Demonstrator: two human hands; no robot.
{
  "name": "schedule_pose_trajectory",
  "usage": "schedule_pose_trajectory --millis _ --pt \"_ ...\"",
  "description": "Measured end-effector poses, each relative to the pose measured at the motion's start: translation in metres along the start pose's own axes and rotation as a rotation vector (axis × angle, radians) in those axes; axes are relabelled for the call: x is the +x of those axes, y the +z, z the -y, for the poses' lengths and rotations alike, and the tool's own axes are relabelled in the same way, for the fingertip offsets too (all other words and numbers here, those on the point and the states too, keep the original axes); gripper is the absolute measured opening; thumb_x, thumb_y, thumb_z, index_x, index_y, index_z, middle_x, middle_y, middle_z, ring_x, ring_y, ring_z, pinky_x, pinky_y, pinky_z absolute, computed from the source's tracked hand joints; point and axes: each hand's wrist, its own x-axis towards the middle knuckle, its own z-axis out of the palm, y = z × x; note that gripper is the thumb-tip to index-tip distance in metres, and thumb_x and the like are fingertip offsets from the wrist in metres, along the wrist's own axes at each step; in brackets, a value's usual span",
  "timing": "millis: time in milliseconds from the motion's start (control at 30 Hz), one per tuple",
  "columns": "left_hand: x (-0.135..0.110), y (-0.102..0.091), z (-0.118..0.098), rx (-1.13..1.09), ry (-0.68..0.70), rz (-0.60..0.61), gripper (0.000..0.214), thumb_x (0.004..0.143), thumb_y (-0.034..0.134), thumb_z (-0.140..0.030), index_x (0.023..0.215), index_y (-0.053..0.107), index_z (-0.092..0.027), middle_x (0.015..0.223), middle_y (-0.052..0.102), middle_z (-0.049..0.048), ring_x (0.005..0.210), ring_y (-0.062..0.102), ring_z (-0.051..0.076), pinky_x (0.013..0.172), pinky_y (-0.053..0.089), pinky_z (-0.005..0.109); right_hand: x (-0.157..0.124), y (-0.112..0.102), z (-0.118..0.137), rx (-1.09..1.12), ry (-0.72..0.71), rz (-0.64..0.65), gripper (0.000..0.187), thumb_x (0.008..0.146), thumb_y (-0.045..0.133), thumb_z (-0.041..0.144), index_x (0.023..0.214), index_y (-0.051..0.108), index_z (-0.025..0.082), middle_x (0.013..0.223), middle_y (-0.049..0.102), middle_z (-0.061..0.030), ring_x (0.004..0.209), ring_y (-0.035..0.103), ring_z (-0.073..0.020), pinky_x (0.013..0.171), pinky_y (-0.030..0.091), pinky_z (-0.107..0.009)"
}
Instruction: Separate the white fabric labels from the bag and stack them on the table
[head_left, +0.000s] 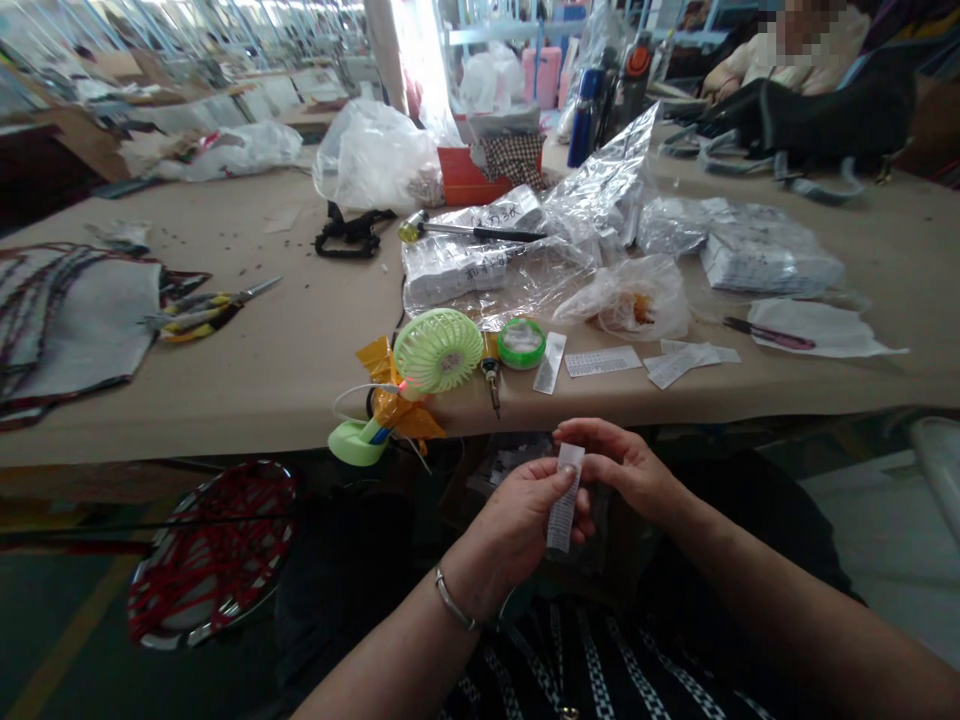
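Observation:
Below the table's front edge, both my hands hold one narrow white label strip point(564, 500) upright over my lap. My left hand point(521, 520) grips its lower part, the thumb pressed on the front. My right hand point(626, 468) pinches the top end of the strip from the right. A thin bracelet point(454, 600) sits on my left wrist. More white label strips point(602, 361) lie flat on the table just above my hands.
A small green fan point(437, 352) clamps to the tan table point(285, 350) edge beside a green tape roll point(521, 342). Clear plastic bags point(525, 260), a hammer point(469, 231) and scissors point(210, 305) lie farther back. Another person point(795, 60) sits far right. A red-wrapped round frame point(214, 555) stands lower left.

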Motion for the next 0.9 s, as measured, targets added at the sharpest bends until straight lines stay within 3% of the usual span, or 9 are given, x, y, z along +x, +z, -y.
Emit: schedule_pose_trajectory --millis 133,267,533,733,900 --pt "0.001 -0.001 -0.002 0.000 0.023 -0.056 0.025 0.073 0.065 -0.035 0.081 0.057 -0.013 0.058 0.058 0.0003 0.043 0.053 0.009 0.046 0.041 0.021 -0.003 -0.002 0.010 -0.529 -0.256 -0.091 0.032 0.083 0.054 0.030 0.113 0.056 0.021 0.111 0.057 -0.0087 0.104 0.054 -0.0214 0.091 0.044 -0.036" --pt "0.002 -0.003 -0.002 0.012 0.046 -0.064 0.021 0.074 0.063 -0.032 0.079 0.056 -0.013 0.058 0.057 0.0005 0.042 0.052 0.009 0.045 0.042 0.021 -0.003 0.000 0.011 -0.715 -0.328 -0.079 0.029 0.086 0.051 0.029 0.113 0.055 0.020 0.109 0.057 -0.0094 0.103 0.054 -0.0206 0.089 0.046 -0.036" --pt "0.001 -0.005 -0.001 -0.001 0.067 -0.087 0.016 0.078 0.058 -0.028 0.080 0.056 -0.012 0.059 0.057 0.0006 0.042 0.052 0.008 0.044 0.043 0.020 0.000 0.006 0.004 -0.657 -0.288 -0.106 0.037 0.086 0.051 0.030 0.121 0.048 0.021 0.109 0.060 -0.0080 0.101 0.056 -0.0201 0.089 0.047 -0.035" --pt "-0.002 -0.006 -0.005 0.003 0.095 -0.131 0.014 0.077 0.058 -0.025 0.081 0.056 -0.012 0.054 0.055 -0.0001 0.042 0.052 0.009 0.044 0.043 0.020 0.005 0.015 0.005 -0.633 -0.262 -0.083 0.035 0.084 0.052 0.029 0.117 0.052 0.020 0.107 0.062 -0.0077 0.098 0.059 -0.0197 0.087 0.047 -0.033" --pt "-0.004 -0.012 -0.003 -0.026 0.131 -0.126 0.016 0.079 0.057 -0.028 0.081 0.055 -0.012 0.058 0.056 -0.0002 0.043 0.052 0.008 0.044 0.043 0.019 0.010 0.024 0.006 -0.460 -0.125 -0.152 0.034 0.083 0.052 0.031 0.115 0.051 0.020 0.094 0.063 -0.0034 0.084 0.062 -0.0163 0.077 0.049 -0.027"
